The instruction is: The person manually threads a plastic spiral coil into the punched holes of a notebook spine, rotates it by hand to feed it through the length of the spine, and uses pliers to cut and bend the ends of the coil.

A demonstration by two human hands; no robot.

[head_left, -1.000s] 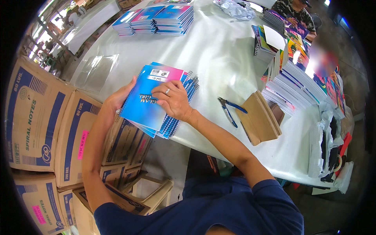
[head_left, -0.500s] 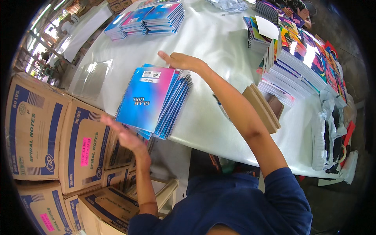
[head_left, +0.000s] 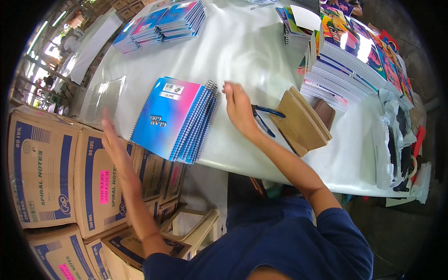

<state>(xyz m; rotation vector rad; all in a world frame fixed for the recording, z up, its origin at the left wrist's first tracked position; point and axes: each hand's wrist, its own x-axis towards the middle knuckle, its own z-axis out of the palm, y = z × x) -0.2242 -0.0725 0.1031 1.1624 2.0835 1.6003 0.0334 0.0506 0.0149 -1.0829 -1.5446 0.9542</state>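
Note:
A stack of spiral notebooks (head_left: 164, 120) with blue and pink covers lies near the front edge of the table. To its left, my left hand (head_left: 115, 142) is raised with straight fingers, slightly smeared by motion, and holds nothing. On the other side, my right hand (head_left: 239, 108) hovers just off the stack's right edge, empty, its fingers stretched and partly seen edge-on. Beside that hand lies a tool with dark blue handles (head_left: 265, 122), perhaps pliers; its head is hidden. A clear plastic sheet or bag (head_left: 103, 97) rests on the table beyond my left hand.
More blue and pink notebooks (head_left: 161, 24) are piled at the far left. Stacks of colourful notebooks (head_left: 343, 60) fill the right side, near a brown block-like object (head_left: 298, 122). Cardboard cartons (head_left: 44, 172) stand at left, by a beige plastic stool (head_left: 203, 228). Torn wrapping (head_left: 392, 140) lies at right.
Both hands have moved apart from the notebook stack: the left outward to the left, the right down to its right side. The stack looks more evenly lined up. The dark blue handles show more.

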